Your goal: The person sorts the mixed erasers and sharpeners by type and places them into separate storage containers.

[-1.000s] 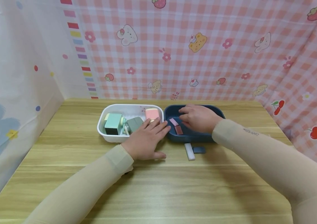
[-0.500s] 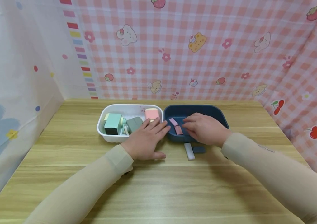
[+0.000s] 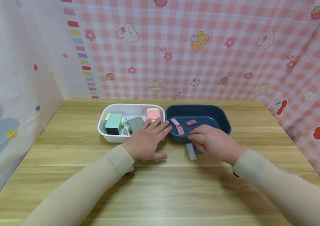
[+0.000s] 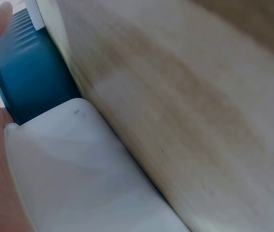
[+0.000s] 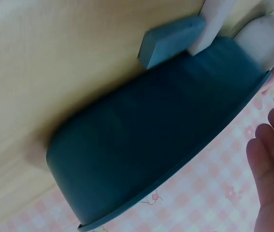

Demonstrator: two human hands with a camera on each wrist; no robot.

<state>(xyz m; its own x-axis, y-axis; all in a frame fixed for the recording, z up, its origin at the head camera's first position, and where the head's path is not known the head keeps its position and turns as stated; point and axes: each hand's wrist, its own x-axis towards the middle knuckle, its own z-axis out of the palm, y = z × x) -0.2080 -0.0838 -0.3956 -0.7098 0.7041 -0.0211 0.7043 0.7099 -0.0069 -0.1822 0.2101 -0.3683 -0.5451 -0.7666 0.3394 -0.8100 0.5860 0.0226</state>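
My left hand (image 3: 147, 141) lies with straight, spread fingers across the front rim of the white bin (image 3: 112, 138), its fingertips reaching the dark blue bin (image 3: 213, 113) beside it. Over that bin's front rim is my right hand (image 3: 215, 141), fingers slightly bent; the right wrist view shows its fingers (image 5: 267, 150) with nothing between them. Inside the blue bin lie a lilac block (image 3: 175, 121), a pink block (image 3: 180, 130) and a magenta block (image 3: 191, 122). In front of it on the table sit a white block (image 3: 191, 152) and a blue-grey block (image 5: 173, 41), the latter mostly hidden under my right hand in the head view.
The white bin contains a mint-green box (image 3: 114, 121) with a small knob, a grey-green piece (image 3: 135, 124) and a pink block with a cream edge (image 3: 152, 113). Both bins stand side by side toward the back of the wooden table (image 3: 160, 194). A checked cloth (image 3: 160, 50) hangs behind.
My right hand has drawn back out of the blue bin toward its front rim, over the blue-grey block. The magenta block now shows inside the bin. My left hand stays put.
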